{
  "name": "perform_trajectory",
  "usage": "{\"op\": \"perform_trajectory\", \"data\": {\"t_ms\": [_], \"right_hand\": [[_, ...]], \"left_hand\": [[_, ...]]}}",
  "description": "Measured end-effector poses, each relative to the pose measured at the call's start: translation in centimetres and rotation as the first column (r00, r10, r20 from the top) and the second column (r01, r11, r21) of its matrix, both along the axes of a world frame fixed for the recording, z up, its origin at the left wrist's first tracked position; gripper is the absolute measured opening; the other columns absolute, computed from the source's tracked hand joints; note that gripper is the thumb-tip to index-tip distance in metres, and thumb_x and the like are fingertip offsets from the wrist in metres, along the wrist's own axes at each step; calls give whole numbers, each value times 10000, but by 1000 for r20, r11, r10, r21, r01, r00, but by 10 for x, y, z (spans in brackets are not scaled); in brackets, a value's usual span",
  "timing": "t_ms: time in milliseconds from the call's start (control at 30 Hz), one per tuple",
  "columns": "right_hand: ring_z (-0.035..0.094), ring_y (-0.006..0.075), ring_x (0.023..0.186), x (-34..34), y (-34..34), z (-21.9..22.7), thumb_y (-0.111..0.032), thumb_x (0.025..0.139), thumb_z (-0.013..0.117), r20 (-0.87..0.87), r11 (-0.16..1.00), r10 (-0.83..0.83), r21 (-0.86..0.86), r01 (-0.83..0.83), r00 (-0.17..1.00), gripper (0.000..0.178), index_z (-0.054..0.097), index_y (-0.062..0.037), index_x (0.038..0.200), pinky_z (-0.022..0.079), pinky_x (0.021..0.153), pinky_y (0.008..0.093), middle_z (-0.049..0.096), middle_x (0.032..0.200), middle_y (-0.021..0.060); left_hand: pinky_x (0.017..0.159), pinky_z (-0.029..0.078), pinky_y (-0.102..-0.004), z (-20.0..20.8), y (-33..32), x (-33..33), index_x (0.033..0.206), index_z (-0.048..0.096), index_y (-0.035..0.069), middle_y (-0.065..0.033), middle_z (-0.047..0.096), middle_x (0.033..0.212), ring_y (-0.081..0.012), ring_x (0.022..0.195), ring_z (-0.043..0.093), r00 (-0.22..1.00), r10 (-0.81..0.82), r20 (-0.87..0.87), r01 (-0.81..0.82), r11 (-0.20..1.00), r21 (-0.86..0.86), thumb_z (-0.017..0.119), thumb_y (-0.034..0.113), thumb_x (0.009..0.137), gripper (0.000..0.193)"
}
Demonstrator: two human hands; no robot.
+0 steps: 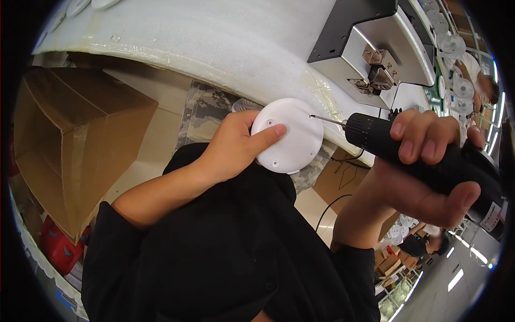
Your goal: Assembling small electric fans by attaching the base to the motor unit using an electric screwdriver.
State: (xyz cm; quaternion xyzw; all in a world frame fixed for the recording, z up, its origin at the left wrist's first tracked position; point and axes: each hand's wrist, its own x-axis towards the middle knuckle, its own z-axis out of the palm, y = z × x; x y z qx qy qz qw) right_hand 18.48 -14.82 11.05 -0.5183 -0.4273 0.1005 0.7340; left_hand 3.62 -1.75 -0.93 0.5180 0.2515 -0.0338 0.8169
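Observation:
A round white plastic disc (295,142) with several small screw holes is gripped in my left hand (236,142), the thumb pressed on its face and the fingers behind it, hidden. In my right hand (418,161) is a black electric screwdriver (375,133), my fingers wrapped round its body. Its thin metal bit reaches left, with the tip at the hole near the disc's upper right edge. Whether a screw sits in that hole is too small to tell.
Beyond the disc runs a white-covered worktable (214,32) with a taped edge. A metal fixture (375,53) stands on it at the right. An open cardboard box (80,129) is at the left, above a red object (59,247). Other people are in the right background.

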Motion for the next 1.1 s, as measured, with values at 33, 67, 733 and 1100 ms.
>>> {"op": "perform_trajectory", "data": {"t_ms": [33,67,733,1100], "right_hand": [[504,107,567,0,0,0,-515,833,474,-3,1000,2,-3,-2,1000,583,510,-109,1250,440,611,319,533,755,-2],[504,106,568,1,1,0,-519,831,474,2,1000,12,-4,-12,1000,586,509,-110,1250,441,613,317,532,755,-3],[510,101,571,-9,15,-10,-576,857,531,138,985,103,-155,-81,985,523,498,-149,1156,451,598,311,522,738,-12],[519,124,569,-6,13,-15,-608,846,557,297,984,144,-143,-105,944,727,417,-111,1357,468,590,318,534,742,4]], "left_hand": [[575,500,-210,0,0,0,1002,632,-108,-126,675,802,-125,650,614,1000,2,-3,-2,1000,-3,627,168,912,290],[573,499,-211,-1,0,0,999,632,-106,-126,674,801,-125,649,614,1000,1,-2,-1,1000,-8,628,171,912,291],[713,511,-264,-6,-13,-24,1264,462,-62,-149,622,1008,-152,774,619,996,-58,72,55,998,34,666,204,891,502],[748,508,-294,-3,-15,-25,1297,432,-51,-157,612,1025,-191,826,619,995,-91,28,94,981,-170,685,200,873,553]]}}
